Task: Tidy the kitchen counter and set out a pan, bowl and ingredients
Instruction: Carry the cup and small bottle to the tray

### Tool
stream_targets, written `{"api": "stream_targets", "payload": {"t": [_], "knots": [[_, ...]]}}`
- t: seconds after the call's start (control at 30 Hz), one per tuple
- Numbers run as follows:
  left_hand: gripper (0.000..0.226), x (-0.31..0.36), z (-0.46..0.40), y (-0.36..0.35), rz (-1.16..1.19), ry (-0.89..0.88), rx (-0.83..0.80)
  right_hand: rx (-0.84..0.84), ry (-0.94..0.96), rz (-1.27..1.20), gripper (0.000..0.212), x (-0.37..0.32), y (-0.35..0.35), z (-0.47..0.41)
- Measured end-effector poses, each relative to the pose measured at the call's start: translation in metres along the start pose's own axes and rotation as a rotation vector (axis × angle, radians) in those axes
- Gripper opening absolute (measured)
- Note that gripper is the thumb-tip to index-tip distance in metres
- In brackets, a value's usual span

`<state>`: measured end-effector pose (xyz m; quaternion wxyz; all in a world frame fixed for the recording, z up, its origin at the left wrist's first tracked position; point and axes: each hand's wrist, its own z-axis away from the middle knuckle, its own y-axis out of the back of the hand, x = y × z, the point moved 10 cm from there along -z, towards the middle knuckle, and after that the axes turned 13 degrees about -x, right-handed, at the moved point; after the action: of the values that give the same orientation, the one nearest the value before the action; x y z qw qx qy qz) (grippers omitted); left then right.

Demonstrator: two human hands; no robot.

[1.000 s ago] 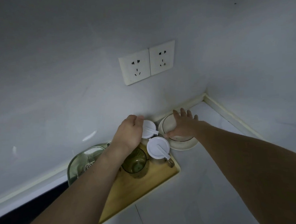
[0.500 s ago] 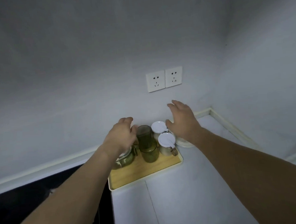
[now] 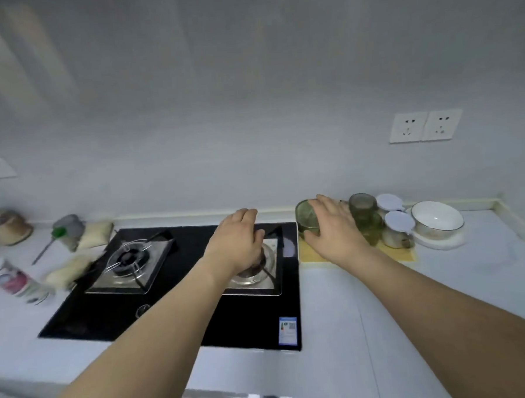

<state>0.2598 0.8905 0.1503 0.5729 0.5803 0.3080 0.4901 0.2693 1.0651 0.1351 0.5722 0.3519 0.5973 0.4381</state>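
My left hand (image 3: pixel 237 241) hovers palm down over the right burner of the black gas stove (image 3: pixel 109 310), fingers loosely curled and holding nothing. Further right, my right hand (image 3: pixel 332 228) is spread above the wooden tray (image 3: pixel 313 255), just beside a green glass container (image 3: pixel 304 216), and it is also empty. Stacked green glasses (image 3: pixel 364 214) and two white-lidded jars (image 3: pixel 398 226) stand on the tray. A white bowl (image 3: pixel 447 216) sits on a white plate (image 3: pixel 440 244) to the right of the tray. No pan is in view.
Left of the stove lie pale food bags (image 3: pixel 94 235), a green-capped bottle (image 3: pixel 65 232), a lying labelled bottle (image 3: pixel 16 280) and a brown pot (image 3: pixel 7 226). Two wall sockets (image 3: pixel 424 126) are above the tray. The counter ends in a corner at the right.
The view has pulled back and swung left, so the stove and left counter now show. Both hands have drawn away from the jars and bowl; the left now hangs over the right burner.
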Motion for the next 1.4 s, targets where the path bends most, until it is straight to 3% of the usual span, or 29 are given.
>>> {"api": "stream_targets", "payload": {"t": [0.37, 0.67, 0.83, 1.07, 1.4], "knots": [[0.048, -0.208, 0.166, 0.052, 0.012, 0.322, 0.159, -0.127, 0.304, -0.020, 0.067, -0.261, -0.070, 0.002], [0.051, -0.446, 0.317, 0.080, 0.051, 0.582, 0.173, -0.213, 0.507, -0.036, 0.067, -0.525, -0.165, -0.015], [0.050, -0.553, 0.384, 0.091, 0.139, 0.707, 0.187, -0.265, 0.565, -0.030, 0.065, -0.635, -0.203, -0.024], [0.046, -0.652, 0.405, 0.094, 0.218, 0.723, 0.173, -0.282, 0.575, 0.007, 0.061, -0.722, -0.242, -0.052], [0.050, -0.738, 0.333, 0.070, 0.286, 0.641, 0.079, -0.283, 0.383, -0.062, 0.064, -0.728, -0.287, -0.163]]}}
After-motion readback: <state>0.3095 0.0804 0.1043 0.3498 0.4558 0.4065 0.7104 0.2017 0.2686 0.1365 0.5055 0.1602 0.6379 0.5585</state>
